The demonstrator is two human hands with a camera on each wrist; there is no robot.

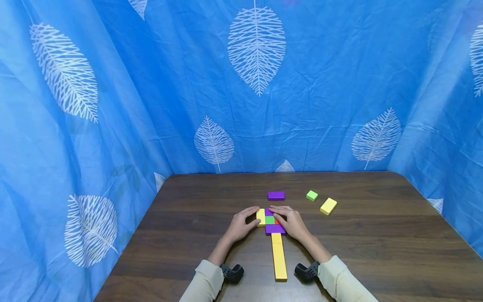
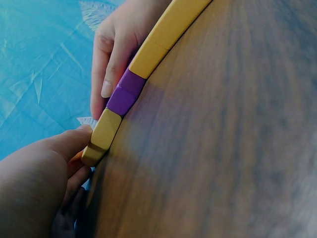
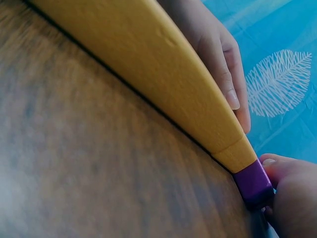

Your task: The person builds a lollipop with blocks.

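A flat arrangement of coloured blocks lies on the table. My left hand grips the upright yellow block on its left side, thumb near the front end and fingers at the far end. At the right side my right hand curls about the red block, mostly hidden beneath it, with fingertips reaching the far purple block. Between them sits a green block. A purple block lies crosswise in front, touching a strip of yellow blocks that runs toward me.
Beyond the arrangement lies a loose purple block. Farther right are a small green block and a yellow block. A blue curtain with white leaf prints hangs behind the brown table.
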